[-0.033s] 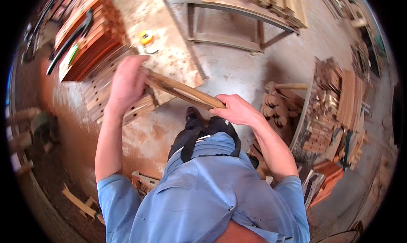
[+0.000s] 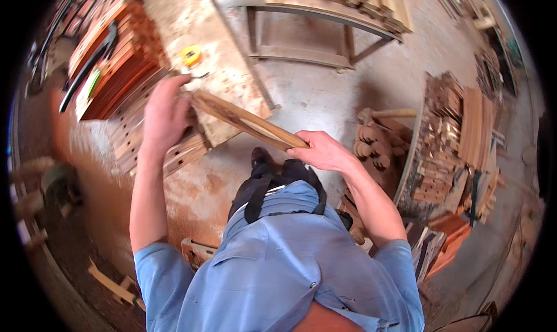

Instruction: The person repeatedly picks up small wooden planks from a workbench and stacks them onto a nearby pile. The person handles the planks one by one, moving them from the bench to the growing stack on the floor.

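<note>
My right hand (image 2: 322,149) is closed around one end of two slim wooden strips (image 2: 249,121). The strips lie close together at both ends, with a narrow gap between them along part of their length. They slant up to the left, held in the air in front of my waist. Just beside their far end is my left hand (image 2: 165,114), slightly blurred, its fingers partly stretched out and apart from the wood. Beyond that hand, a yellow tape measure (image 2: 190,55) lies on a dusty wooden bench (image 2: 226,59).
Stacked reddish boards (image 2: 125,59) with a black curved tool (image 2: 93,65) on top stand at the left. Drilled slats (image 2: 130,138) lie below them. A metal-framed table (image 2: 301,56) bearing lumber is ahead. At right, a bench holds many wood pieces (image 2: 447,164), near scalloped wooden parts (image 2: 371,146).
My left hand has come a little away from the far end of the strips, its fingers opening. The right hand keeps its hold, and the view has shifted slightly.
</note>
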`<state>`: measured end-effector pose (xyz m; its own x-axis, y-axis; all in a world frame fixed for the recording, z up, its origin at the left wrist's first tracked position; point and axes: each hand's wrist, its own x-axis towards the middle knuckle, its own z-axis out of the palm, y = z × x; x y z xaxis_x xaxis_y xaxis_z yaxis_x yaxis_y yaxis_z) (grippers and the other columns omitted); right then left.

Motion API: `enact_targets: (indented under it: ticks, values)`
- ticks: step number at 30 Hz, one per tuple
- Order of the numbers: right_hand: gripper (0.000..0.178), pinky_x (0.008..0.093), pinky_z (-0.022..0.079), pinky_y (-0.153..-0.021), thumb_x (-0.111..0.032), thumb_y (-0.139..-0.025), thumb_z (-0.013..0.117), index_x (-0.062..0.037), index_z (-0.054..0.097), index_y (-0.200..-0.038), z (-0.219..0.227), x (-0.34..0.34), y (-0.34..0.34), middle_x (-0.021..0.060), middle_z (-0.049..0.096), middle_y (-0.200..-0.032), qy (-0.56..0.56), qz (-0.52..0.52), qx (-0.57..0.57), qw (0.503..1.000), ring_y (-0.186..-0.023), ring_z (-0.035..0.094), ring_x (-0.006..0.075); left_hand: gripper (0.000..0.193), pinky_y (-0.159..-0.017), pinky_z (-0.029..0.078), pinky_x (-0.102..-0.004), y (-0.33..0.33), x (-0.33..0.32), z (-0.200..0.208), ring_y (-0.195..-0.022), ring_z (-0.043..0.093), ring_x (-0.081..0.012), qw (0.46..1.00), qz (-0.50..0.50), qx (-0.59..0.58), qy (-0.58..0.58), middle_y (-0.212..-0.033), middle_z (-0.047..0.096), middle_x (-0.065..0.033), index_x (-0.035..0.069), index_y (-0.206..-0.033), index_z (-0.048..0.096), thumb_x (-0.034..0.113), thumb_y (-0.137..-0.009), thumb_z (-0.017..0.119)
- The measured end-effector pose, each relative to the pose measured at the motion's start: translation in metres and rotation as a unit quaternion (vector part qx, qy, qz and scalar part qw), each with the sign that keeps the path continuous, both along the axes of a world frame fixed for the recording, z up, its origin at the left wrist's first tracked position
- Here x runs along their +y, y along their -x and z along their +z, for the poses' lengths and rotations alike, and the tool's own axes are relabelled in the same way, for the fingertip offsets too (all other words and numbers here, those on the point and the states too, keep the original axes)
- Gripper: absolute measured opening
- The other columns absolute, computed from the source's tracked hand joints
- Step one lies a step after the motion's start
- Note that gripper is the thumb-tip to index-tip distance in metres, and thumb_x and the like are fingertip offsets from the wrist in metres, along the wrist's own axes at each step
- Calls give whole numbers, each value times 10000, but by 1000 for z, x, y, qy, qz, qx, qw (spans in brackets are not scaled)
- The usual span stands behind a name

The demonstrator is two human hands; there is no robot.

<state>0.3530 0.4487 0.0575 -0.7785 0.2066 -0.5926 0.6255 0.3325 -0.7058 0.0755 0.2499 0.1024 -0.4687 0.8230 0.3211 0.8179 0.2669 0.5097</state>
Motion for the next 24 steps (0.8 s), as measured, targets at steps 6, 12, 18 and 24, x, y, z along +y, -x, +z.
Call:
enact_targets:
  ticks: [6, 12, 18, 24]
  values:
    - [409, 310, 454, -608, -394, -937, 621, 13, 652, -910, -29, 22, -82, 39, 607, -708, 86, -242, 32, 966, -667, 538, 122, 241, -858, 499, -298, -5, 12, -49, -943, 662, -172, 972, 71, -225, -7, -993, 709, -109, -13, -1158, 626, 137, -990, 541]
    - [413, 271, 468, -672, -354, -1029, 480, 19, 642, -955, -24, 41, -155, 37, 633, -761, 124, -488, 125, 855, -744, 561, 94, 237, -851, 498, -306, -63, 31, -93, -914, 653, -187, 952, 45, -288, 88, -958, 697, -116, -19, -1121, 631, 158, -995, 536]
    - [461, 274, 482, -806, -137, -933, 641, 19, 489, -1338, -13, 56, -233, 44, 602, -1045, -48, -678, 358, 640, -892, 565, 103, 285, -886, 528, -334, -92, 34, -128, -972, 636, -202, 914, -1, -395, 90, -1076, 652, -141, -48, -1223, 567, 140, -1021, 498]
    - [336, 286, 485, -752, -165, -950, 615, 12, 538, -1225, -64, 80, -340, 50, 603, -965, -236, -840, 282, 399, -864, 570, 122, 355, -898, 522, -340, -93, 56, -149, -989, 617, -214, 901, -39, -408, 142, -1116, 620, -142, -38, -1281, 522, 218, -1034, 507]
